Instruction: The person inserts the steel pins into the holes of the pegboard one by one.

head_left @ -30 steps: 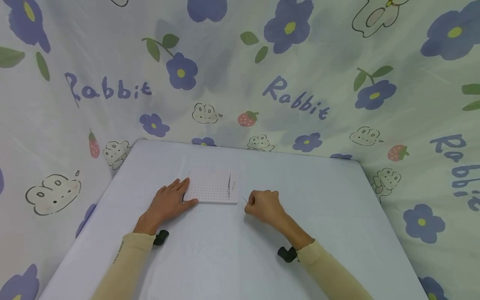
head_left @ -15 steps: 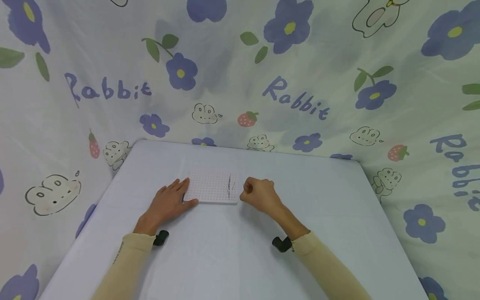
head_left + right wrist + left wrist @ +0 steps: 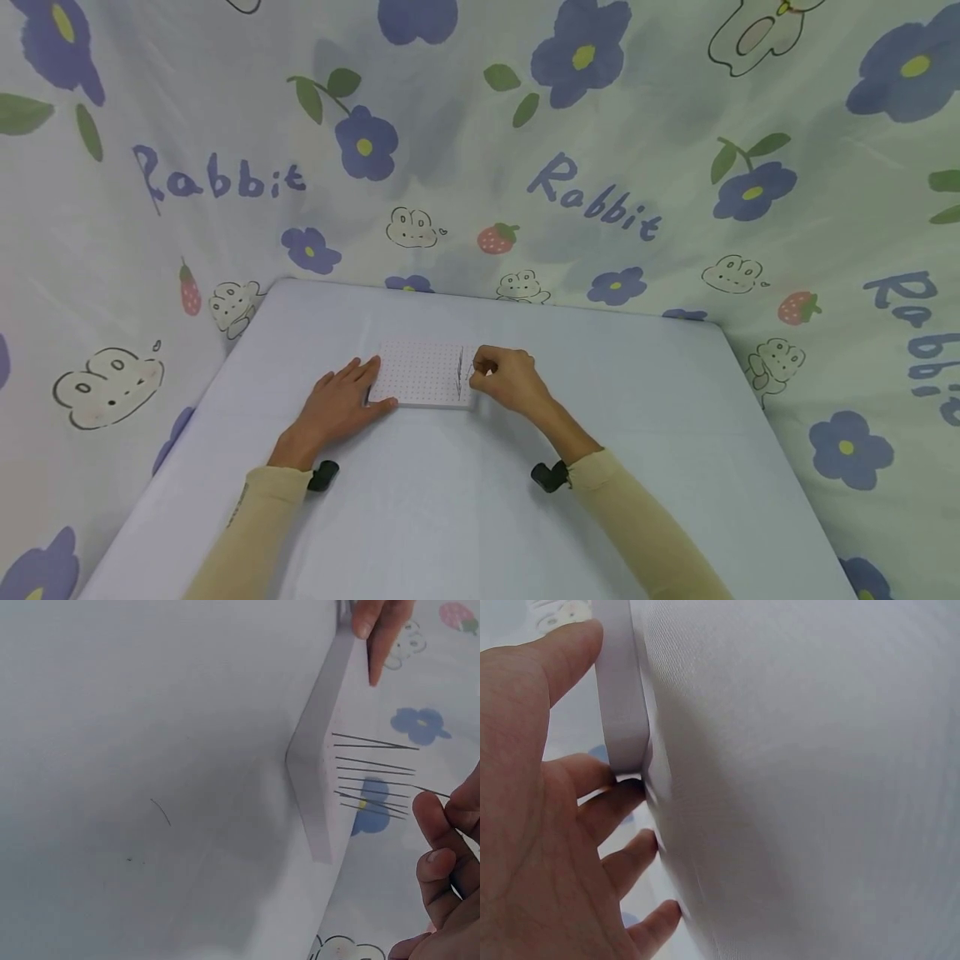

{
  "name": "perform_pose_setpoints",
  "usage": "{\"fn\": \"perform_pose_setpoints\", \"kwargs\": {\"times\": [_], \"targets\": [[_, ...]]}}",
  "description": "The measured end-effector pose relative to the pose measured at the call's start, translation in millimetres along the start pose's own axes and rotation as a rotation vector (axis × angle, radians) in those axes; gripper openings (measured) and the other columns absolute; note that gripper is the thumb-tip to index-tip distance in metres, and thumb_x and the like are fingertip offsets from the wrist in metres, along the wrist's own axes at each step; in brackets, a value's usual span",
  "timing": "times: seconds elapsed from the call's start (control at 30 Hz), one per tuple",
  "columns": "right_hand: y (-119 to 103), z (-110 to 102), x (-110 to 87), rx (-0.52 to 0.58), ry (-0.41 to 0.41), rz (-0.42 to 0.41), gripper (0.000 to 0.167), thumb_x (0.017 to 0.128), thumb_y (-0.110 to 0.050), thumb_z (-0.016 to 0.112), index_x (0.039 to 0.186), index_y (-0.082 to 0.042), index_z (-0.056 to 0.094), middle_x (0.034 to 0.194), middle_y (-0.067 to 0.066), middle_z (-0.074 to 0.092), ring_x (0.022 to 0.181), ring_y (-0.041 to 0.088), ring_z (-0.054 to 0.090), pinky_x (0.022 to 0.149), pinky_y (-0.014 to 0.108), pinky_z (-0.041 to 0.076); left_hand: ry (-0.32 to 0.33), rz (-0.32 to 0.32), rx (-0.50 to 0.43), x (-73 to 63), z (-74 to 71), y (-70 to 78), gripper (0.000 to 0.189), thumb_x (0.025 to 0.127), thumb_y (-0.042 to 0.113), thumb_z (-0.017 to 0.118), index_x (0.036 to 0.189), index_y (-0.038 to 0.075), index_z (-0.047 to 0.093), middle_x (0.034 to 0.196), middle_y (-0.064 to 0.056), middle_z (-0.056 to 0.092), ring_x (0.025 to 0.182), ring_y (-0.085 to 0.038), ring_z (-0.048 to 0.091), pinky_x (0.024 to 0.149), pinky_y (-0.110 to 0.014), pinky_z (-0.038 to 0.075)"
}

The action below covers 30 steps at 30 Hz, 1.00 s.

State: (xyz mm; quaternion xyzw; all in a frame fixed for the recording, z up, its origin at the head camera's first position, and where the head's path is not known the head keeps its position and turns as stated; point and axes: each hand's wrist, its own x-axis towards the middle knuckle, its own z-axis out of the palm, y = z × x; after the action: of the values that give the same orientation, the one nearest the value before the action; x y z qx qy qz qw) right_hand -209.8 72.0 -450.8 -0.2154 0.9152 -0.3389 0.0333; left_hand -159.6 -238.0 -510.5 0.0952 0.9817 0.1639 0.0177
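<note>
A white board (image 3: 418, 372) with rows of small holes lies on the table. Several thin dark pins (image 3: 373, 760) stand in it near its right edge, some leaning a little. My left hand (image 3: 333, 407) rests at the board's left side, fingers spread and thumb at the near edge; in the left wrist view the thumb lies against the board's side. Thumb and index finger of my right hand (image 3: 510, 379) pinch another thin dark pin (image 3: 431, 791), just beside the standing ones. Whether its tip touches the board cannot be told.
A short dark curved strand (image 3: 160, 812) lies on the white tablecloth (image 3: 420, 508) in the right wrist view, with tiny dark specks near it. Behind the table hangs a patterned curtain (image 3: 450, 183).
My right hand has moved left and away from me, from beside the board's near right corner to over its right edge, still pinching the pin. My left hand stays put.
</note>
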Motion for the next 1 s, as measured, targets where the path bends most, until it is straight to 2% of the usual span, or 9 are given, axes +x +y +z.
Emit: {"fn": "perform_pose_setpoints", "kwargs": {"times": [0.1,0.33,0.7,1.0], "targets": [[4,3,2.9,0.022,-0.008,0.000,0.005,0.083,-0.018,0.068,0.086,-0.021,0.067,0.083,-0.009,0.067,0.074,0.014,0.059,0.065,0.029,0.047,0.002,0.004,0.000,-0.4,-0.6,0.4,0.091,0.094,0.061,0.058,0.156,0.000,0.031,0.161,-0.017,0.033,0.149,-0.042,0.027,0.116,-0.067,0.020],[12,10,8.8,0.057,-0.027,0.003,0.006,0.085,-0.016,0.068,0.087,-0.021,0.070,0.085,-0.007,0.068,0.075,0.014,0.060,0.060,0.026,0.049,-0.005,0.008,0.006,-0.5,-2.9,1.6,0.091,0.095,0.061,0.058,0.156,-0.001,0.031,0.161,-0.019,0.033,0.148,-0.043,0.027,0.115,-0.068,0.021],[18,19,15.4,0.006,-0.061,0.021,0.004,0.087,-0.019,0.069,0.090,-0.019,0.072,0.085,-0.008,0.069,0.073,0.013,0.060,0.060,0.026,0.049,-0.013,-0.001,0.003,0.1,-2.8,1.0,0.091,0.095,0.060,0.059,0.156,-0.001,0.030,0.161,-0.018,0.032,0.150,-0.043,0.025,0.116,-0.067,0.019],[19,25,19.3,-0.089,-0.062,0.042,0.004,0.087,-0.022,0.070,0.089,-0.020,0.073,0.081,-0.013,0.068,0.072,0.014,0.057,0.092,0.048,0.039,-0.010,-0.004,0.007,0.3,-2.4,0.9,0.091,0.095,0.060,0.059,0.156,-0.001,0.030,0.162,-0.018,0.032,0.150,-0.042,0.025,0.116,-0.067,0.019]]}}
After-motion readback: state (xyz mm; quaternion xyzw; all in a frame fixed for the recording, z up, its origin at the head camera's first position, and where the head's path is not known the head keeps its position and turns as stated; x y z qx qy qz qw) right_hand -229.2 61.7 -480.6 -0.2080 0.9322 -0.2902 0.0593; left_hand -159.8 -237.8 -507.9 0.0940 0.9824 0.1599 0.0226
